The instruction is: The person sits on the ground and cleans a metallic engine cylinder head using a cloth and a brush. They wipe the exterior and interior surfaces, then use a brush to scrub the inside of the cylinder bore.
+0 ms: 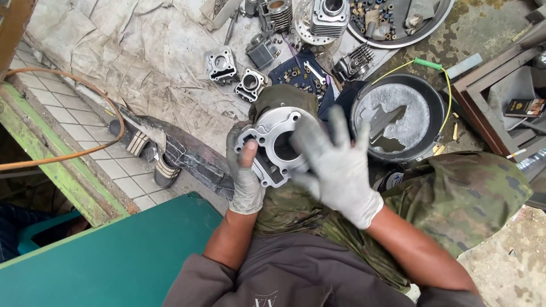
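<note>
Engine cylinder (277, 146), a grey metal block with a round bore, sits over the person's lap, held up in front of the knee. Left hand (245, 170), in a grey glove, is clamped on the cylinder's left side, thumb pressed on the front face and fingers wrapped behind it out of sight. Right hand (336, 165), also gloved, is spread wide open with fingers apart, hovering just over the cylinder's right edge and covering part of it; whether the palm touches the metal is hard to tell. Beyond the knee lies a dark round pan (398, 116) with pale residue, and a crumpled cloth (142, 51) on the floor carrying more engine parts (236, 77). Farther off, a tray of small bolts (395, 20) is cut off by the top edge.
</note>
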